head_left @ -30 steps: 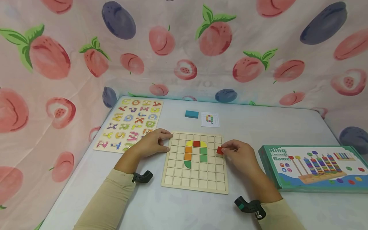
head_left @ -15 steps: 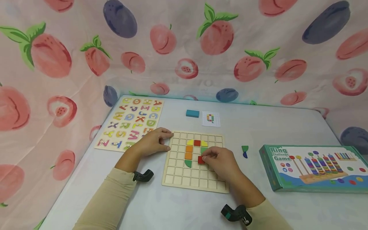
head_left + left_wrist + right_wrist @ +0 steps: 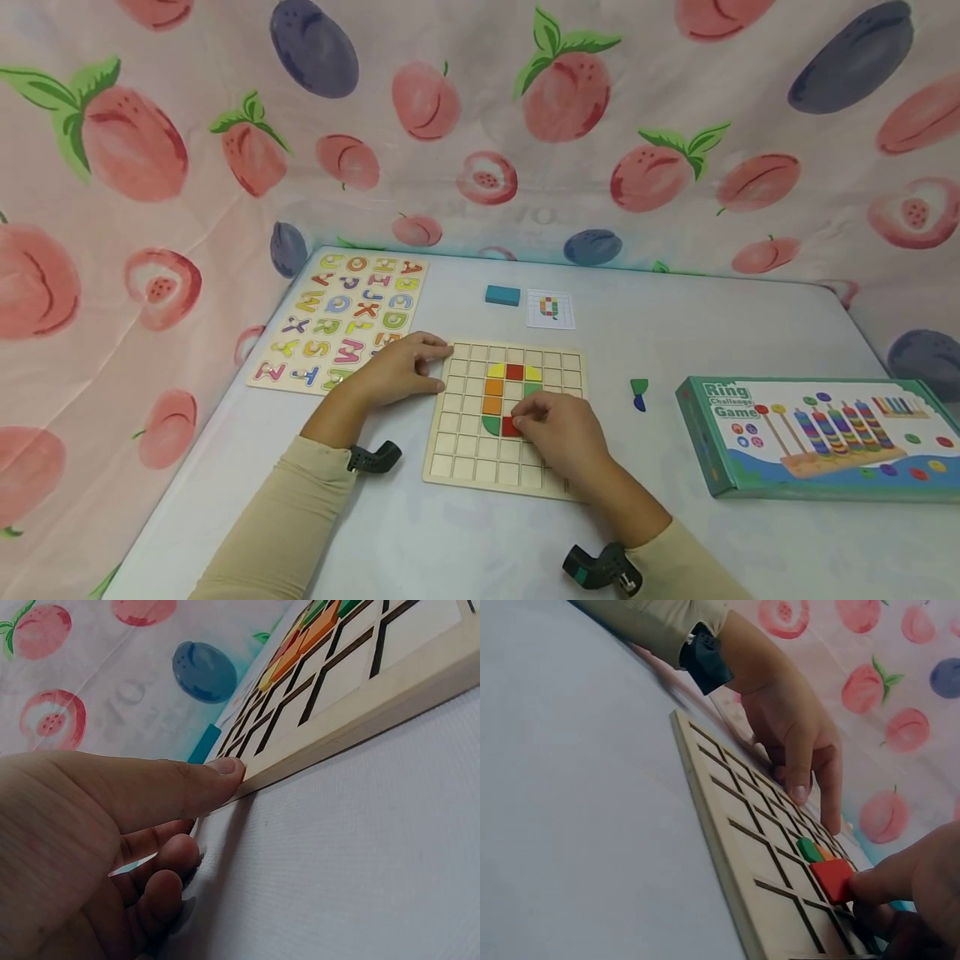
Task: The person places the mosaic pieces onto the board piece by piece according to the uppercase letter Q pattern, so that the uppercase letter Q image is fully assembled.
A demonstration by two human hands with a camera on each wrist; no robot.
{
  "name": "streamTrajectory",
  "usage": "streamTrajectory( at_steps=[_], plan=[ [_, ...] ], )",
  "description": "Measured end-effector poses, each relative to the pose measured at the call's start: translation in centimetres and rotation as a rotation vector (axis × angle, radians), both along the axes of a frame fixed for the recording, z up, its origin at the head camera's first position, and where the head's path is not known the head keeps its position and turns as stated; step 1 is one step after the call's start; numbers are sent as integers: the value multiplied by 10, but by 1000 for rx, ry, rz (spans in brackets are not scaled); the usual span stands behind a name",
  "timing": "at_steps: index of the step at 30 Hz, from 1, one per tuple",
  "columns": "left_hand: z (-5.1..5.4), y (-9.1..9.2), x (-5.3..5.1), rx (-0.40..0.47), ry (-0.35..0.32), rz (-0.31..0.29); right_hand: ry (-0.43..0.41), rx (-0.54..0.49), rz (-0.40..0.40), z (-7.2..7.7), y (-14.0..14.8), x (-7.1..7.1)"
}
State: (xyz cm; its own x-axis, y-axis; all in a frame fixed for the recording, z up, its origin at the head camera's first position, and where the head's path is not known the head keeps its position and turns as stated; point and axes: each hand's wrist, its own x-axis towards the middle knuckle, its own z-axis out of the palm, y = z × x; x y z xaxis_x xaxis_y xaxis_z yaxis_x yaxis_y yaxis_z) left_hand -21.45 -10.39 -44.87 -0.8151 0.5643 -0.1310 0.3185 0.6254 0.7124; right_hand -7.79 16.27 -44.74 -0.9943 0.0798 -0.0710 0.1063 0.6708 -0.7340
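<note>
A wooden grid board point(image 3: 465, 469) lies before me, with yellow, red, orange and green pieces set in some of its squares. My right hand point(image 3: 567, 433) pinches a red square tile point(image 3: 508, 427) between thumb and fingers, right beside the green quarter-round piece point(image 3: 490, 425). In the right wrist view the red tile point(image 3: 831, 879) looks slightly tilted over its square. At the board's upper left edge rests my left hand point(image 3: 393, 372), its thumb point(image 3: 202, 784) touching the side. Part of the right green column is hidden behind my right hand.
A letter puzzle board point(image 3: 300, 367) lies at the left, partly under my left forearm. Behind the grid are a teal block point(image 3: 502, 295) and a pattern card point(image 3: 551, 310). Green and blue pieces point(image 3: 639, 389) lie to the right, near a boxed ring game point(image 3: 817, 437).
My right hand has carried the red tile from the board's right edge leftward to the square beside the green quarter-round, uncovering the loose green and blue pieces. My left hand stays put.
</note>
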Motion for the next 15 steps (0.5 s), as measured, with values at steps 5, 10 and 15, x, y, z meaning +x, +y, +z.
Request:
streamTrajectory(
  at_steps=[5, 10, 15],
  plan=[
    [0, 0, 0, 0, 4, -1, 68, 95, 38, -5, -2, 1],
    [-1, 0, -1, 1, 6, -3, 103, 141, 63, -7, -3, 1],
    [-2, 0, -2, 1, 10, -3, 90, 152, 71, -7, -2, 1]
  ],
)
